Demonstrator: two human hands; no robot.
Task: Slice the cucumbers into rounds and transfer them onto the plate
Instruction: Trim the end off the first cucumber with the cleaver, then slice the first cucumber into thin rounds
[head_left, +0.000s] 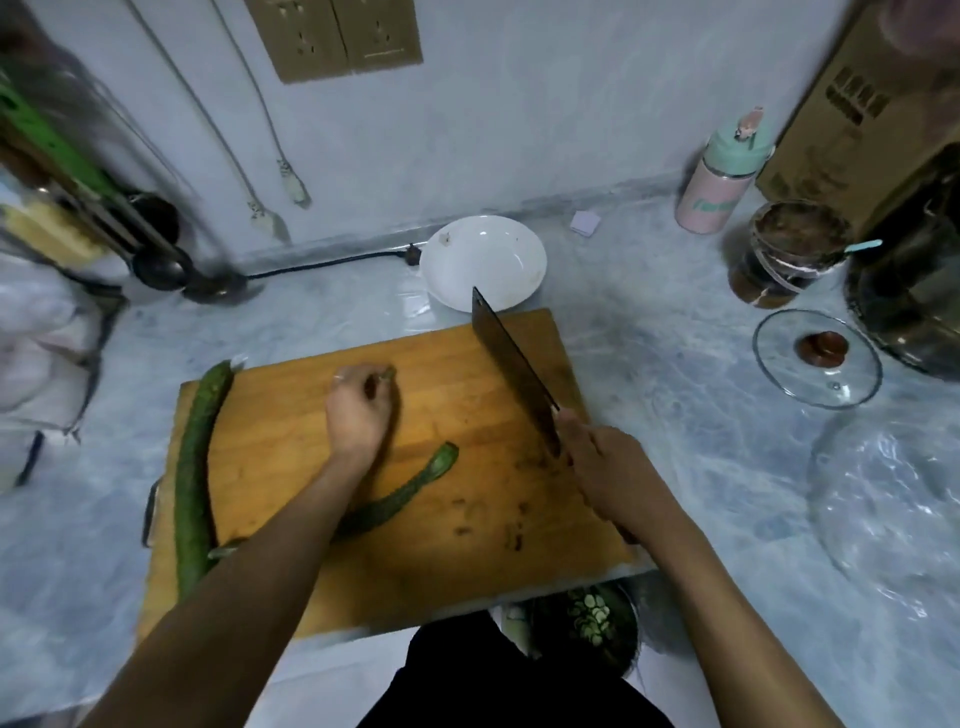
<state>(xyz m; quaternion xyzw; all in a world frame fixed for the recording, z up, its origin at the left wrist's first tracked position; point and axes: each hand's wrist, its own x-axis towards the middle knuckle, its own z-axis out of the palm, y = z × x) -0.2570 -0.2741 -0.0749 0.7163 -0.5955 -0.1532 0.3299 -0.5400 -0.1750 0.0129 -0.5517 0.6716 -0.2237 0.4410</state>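
A wooden cutting board (467, 509) lies on the counter. One long cucumber (195, 467) lies along its left edge. A second, curved cucumber (400, 499) lies mid-board, partly hidden under my left forearm. My left hand (358, 410) is above it, pinching a small green cucumber piece (387, 373) at its fingertips. My right hand (608, 462) grips the handle of a dark cleaver (511, 358), its blade raised and pointing toward the white plate (483, 262) just behind the board.
A pink and green bottle (719, 176), a dark jar (789, 252), a glass lid (818, 356) and a cardboard box (852, 119) stand at the right. A black cable (322, 265) runs along the wall. Below the counter edge a bin (587, 623) holds cucumber scraps.
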